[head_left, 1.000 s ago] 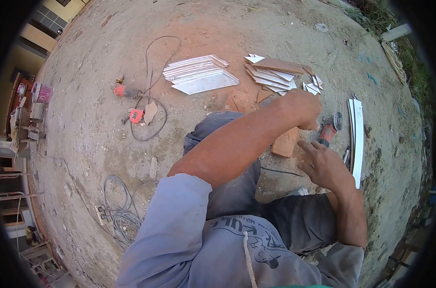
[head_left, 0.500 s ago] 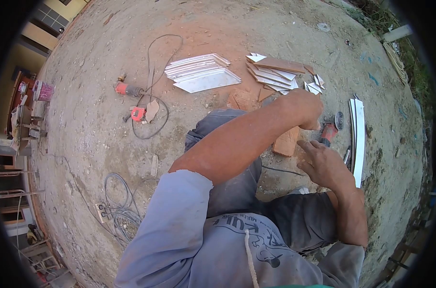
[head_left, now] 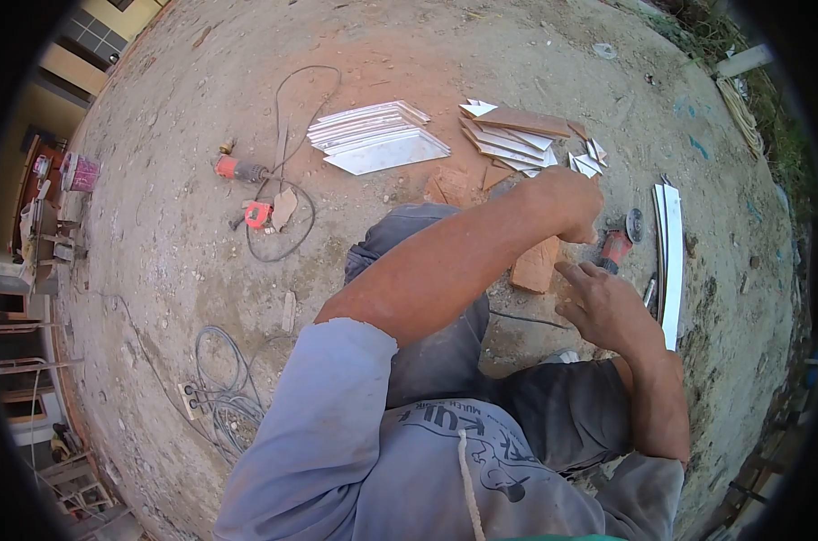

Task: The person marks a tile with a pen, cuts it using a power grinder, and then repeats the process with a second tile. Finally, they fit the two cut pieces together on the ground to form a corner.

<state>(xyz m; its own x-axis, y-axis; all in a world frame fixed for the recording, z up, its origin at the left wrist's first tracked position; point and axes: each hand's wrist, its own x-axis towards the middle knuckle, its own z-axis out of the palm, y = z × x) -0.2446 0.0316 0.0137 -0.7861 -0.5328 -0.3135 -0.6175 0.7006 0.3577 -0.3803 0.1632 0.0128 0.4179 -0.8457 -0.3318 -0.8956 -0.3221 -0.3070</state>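
My left hand [head_left: 571, 206] reaches across above an orange-brown block [head_left: 535, 263], its back upward and its fingers curled down together. What those fingers hold, if anything, is hidden. Below and to the right, my right hand [head_left: 612, 311] is beside the block with thumb and fingers apart and nothing visible between them. A red angle grinder [head_left: 616, 248] lies just beyond my right hand. Long white strips [head_left: 671, 261] lie to its right. Ahead of my left hand are a pile of cut white-faced pieces [head_left: 512, 144] and small triangular offcuts [head_left: 589, 159].
A stack of angled white tiles [head_left: 382, 149] lies ahead on the dirt. To the left are a red and grey power tool [head_left: 240, 169], a smaller red tool [head_left: 257, 215] and a looped cable [head_left: 314, 212]. A coiled cord [head_left: 219, 388] and socket strip [head_left: 191, 399] are lower left.
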